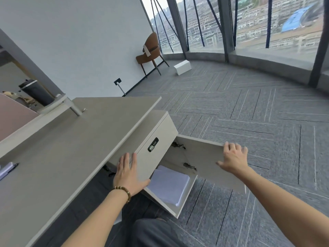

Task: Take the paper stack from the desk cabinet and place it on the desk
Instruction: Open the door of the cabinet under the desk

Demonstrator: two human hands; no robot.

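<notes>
**Door open, paper waiting inside**

The cabinet (156,132) sits under the desk (74,136). Its door (204,157) is swung wide open to the right.

The right hand (233,158) is on the top edge of the door. Its fingers (231,146) curl over that edge and hold it. The thumb sticks out to the left, on the inner face of the door.

The left hand (129,172) lies flat on the front of the cabinet, just left of the opening. Its fingers are straight and a little spread. It holds nothing. A small lock (153,144) sits on the front, above and to the right of this hand.

The paper (169,184) lies flat on the floor of the cabinet, inside the open part. It is white and looks like a thick pile. Nothing rests on top of it. Its near edge comes close to the front lip of the cabinet.

The paper is just to the right of the left hand and a bit lower. The thumb of that hand is almost at the paper's left edge. The right hand is well apart from the paper, up on the door. So the left hand is much nearer. The long side of the pile seems to run from back to front, toward the person.

The paper is not picked up yet. The left hand will likely have to slide right and down to get under the pile. A thick pile may slip apart if only one hand lifts it.

The desk top is mostly bare near the cabinet. A pen (8,170) lies at its far left.
</notes>
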